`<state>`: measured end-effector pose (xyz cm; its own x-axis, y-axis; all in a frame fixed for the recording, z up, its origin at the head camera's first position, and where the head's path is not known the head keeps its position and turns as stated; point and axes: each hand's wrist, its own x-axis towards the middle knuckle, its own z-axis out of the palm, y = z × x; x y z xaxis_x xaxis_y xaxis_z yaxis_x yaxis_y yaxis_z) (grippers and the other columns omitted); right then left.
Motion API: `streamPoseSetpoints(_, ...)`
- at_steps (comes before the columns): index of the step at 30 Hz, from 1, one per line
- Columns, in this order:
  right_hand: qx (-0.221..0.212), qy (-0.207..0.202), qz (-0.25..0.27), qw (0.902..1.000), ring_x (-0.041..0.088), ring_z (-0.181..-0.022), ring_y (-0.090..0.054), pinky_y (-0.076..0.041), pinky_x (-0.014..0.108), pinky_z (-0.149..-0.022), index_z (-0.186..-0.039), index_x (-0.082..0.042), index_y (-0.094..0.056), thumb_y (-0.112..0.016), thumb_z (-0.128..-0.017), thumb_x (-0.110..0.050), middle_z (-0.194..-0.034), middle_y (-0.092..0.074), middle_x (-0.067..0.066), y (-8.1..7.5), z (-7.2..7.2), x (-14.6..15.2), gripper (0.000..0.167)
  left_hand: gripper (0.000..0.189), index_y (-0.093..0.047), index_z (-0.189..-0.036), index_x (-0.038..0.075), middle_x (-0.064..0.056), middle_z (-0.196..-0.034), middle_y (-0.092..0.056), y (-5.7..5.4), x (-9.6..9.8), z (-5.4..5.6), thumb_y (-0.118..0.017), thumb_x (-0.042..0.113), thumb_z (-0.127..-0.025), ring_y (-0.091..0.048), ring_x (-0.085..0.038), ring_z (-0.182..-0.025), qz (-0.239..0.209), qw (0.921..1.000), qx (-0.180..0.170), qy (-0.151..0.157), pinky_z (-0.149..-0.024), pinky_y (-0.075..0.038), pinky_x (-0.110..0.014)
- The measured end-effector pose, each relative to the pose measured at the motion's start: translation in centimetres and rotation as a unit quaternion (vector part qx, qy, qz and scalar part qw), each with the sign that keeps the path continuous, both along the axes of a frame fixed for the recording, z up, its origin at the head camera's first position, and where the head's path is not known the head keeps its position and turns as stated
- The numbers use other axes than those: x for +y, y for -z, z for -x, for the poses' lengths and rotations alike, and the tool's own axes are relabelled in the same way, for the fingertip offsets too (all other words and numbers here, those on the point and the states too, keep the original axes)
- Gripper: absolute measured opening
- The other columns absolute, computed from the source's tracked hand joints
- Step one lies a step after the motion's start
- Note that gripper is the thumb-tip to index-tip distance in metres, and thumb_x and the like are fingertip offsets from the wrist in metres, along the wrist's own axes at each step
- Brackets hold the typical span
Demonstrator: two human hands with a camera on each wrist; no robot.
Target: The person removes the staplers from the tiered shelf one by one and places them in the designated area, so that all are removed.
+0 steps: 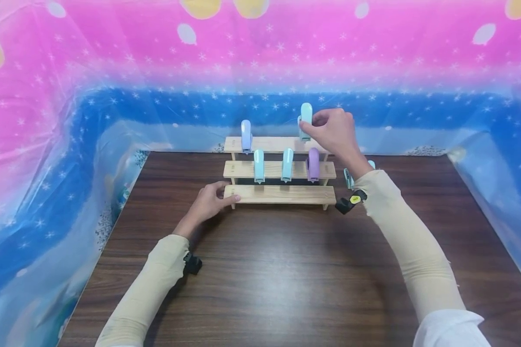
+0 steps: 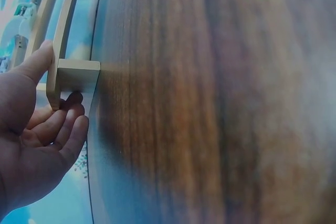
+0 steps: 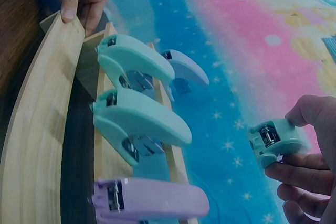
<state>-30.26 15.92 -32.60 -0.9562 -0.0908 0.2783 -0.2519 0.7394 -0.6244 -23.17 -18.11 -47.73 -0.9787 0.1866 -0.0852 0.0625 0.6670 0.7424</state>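
Observation:
A three-step wooden display rack (image 1: 282,195) stands on the table. My left hand (image 1: 210,200) holds the left end of its lowest step, thumb on top and fingers around the end and below. In my right hand (image 1: 336,132) a mint-green mini stapler (image 1: 306,115) is pinched upright over the right end of the top step (image 1: 273,143). On the left of that step stands a pale blue stapler (image 1: 246,136). The middle step carries two mint staplers (image 3: 144,116) and a purple stapler (image 1: 313,165) in a row. Nothing stands on the lowest step.
Right of the rack, another mint stapler (image 1: 349,178) is partly hidden behind my right wrist. The dark wooden table (image 1: 269,279) extends toward me. A pink and blue patterned cloth (image 1: 191,106) hangs behind and along both sides.

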Motion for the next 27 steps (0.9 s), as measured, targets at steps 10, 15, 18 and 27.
streamPoseSetpoints(10, -0.004, 0.025, -0.003, 0.9997, 0.027, -0.1, -0.069, -0.051, 0.044, -0.09, -0.103, -0.006, -0.078, -0.071, -0.089, -0.055, -0.105, -0.077, 0.012, -0.4, -0.8, 2.4, 0.052, 0.074, -0.051, -0.147, 0.0, -0.015, -0.11, -0.072, 0.2, -0.2, 0.1, -0.074, 0.046, -0.094, -0.067, -0.021, -0.079, -0.005, 1.0, -0.003, 0.001, -0.071, -0.054, -0.035)
streamPoseSetpoints(15, -0.007, 0.036, 0.007, 0.9993, 0.026, -0.099, -0.068, -0.051, 0.044, -0.089, -0.106, -0.006, -0.078, -0.072, -0.089, -0.057, -0.106, -0.077, 0.012, -0.4, -1.4, 3.7, 0.054, 0.071, -0.052, -0.146, 0.0, -0.016, -0.11, -0.073, 0.1, -0.2, 0.1, -0.074, 0.044, -0.094, -0.068, -0.022, -0.081, -0.005, 1.0, -0.004, 0.002, -0.071, -0.055, -0.035)
streamPoseSetpoints(18, -0.004, 0.039, 0.005, 0.9992, 0.026, -0.099, -0.068, -0.05, 0.045, -0.089, -0.107, -0.006, -0.078, -0.071, -0.09, -0.056, -0.106, -0.077, 0.012, -0.4, -1.6, 4.5, 0.053, 0.071, -0.052, -0.145, 0.0, -0.016, -0.11, -0.073, 0.2, -0.2, 0.2, -0.074, 0.044, -0.094, -0.068, -0.024, -0.085, -0.004, 1.0, -0.003, 0.001, -0.072, -0.055, -0.036)
streamPoseSetpoints(27, -0.005, 0.059, 0.007, 0.9982, 0.029, -0.102, -0.066, -0.048, 0.046, -0.092, -0.112, -0.003, -0.077, -0.07, -0.09, -0.054, -0.11, -0.076, 0.015, -0.4, -1.9, 6.7, 0.056, 0.072, -0.053, -0.145, 0.0, -0.015, -0.113, -0.072, 0.2, 0.0, 0.2, -0.074, 0.045, -0.093, -0.067, -0.026, -0.096, 0.004, 1.0, 0.001, 0.001, -0.078, -0.054, -0.039)
